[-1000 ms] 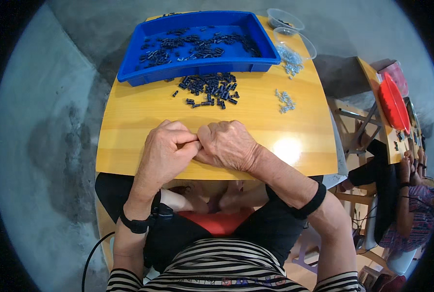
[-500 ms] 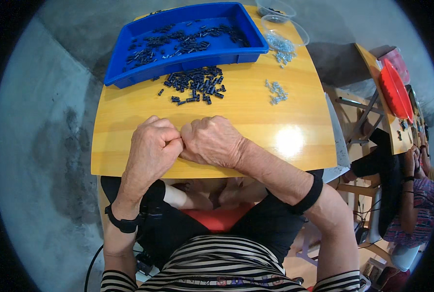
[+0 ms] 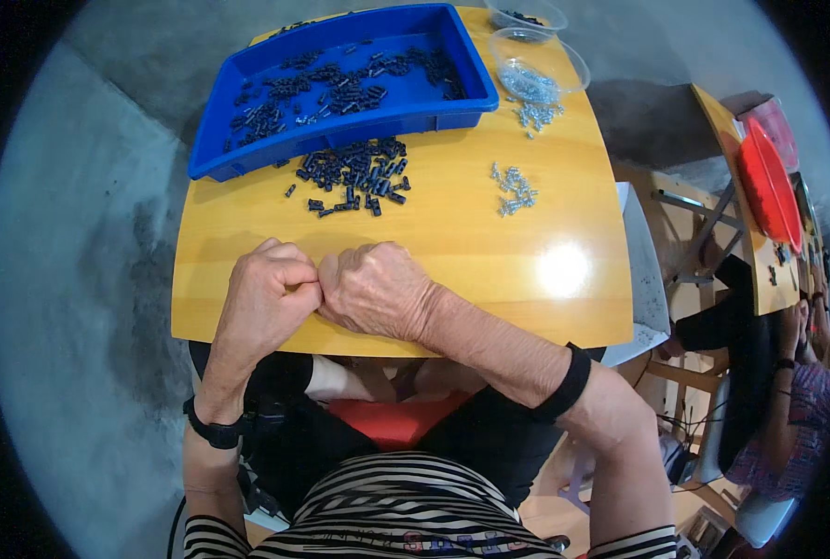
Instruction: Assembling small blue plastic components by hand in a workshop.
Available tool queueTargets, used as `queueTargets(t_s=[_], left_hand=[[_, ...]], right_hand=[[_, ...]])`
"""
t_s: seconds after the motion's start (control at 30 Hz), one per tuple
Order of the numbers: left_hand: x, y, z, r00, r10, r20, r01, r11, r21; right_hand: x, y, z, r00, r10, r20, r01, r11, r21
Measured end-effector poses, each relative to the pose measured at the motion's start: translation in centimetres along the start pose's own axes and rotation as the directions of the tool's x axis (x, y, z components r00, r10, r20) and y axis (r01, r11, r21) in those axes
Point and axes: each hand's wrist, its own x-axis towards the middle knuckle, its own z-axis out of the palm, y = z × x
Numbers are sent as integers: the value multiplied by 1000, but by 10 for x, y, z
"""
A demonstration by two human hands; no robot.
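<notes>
Both of my hands meet over the near part of the wooden table (image 3: pixel 452 242), knuckles up. My left hand (image 3: pixel 271 291) is closed, thumb pressed against the curled fingers. Against it rests my right hand (image 3: pixel 373 291), also closed, its fingers bent under and out of sight. Whatever they hold between them is hidden. Just beyond lies a loose heap of small black cylindrical parts (image 3: pixel 354 177). Small shiny clear or silvery pieces (image 3: pixel 516 191) are scattered to the right of that heap.
A blue tray (image 3: pixel 340 135) with many black parts stands at the back. At the far right sit a clear plastic bowl (image 3: pixel 583 76) of shiny pieces and another clear bowl (image 3: pixel 557 20). A person (image 3: pixel 788 419) works at a second table with a red basin (image 3: pixel 771 186).
The view has shifted slightly, so table and tray sit a little differently in the picture. My hands stay closed together in much the same pose.
</notes>
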Motion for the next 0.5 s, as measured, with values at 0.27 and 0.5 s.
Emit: queueTargets(t_s=[0.27, 0.5], left_hand=[[-2, 3, 4, 997, 31, -76, -31, 1000, 3], [-5, 1, 4, 995, 63, -71, -62, 998, 13]], right_hand=[[0, 1, -3, 1000, 7, 10, -8, 999, 54], [1, 1, -7, 998, 5, 70, -6, 1000, 10]])
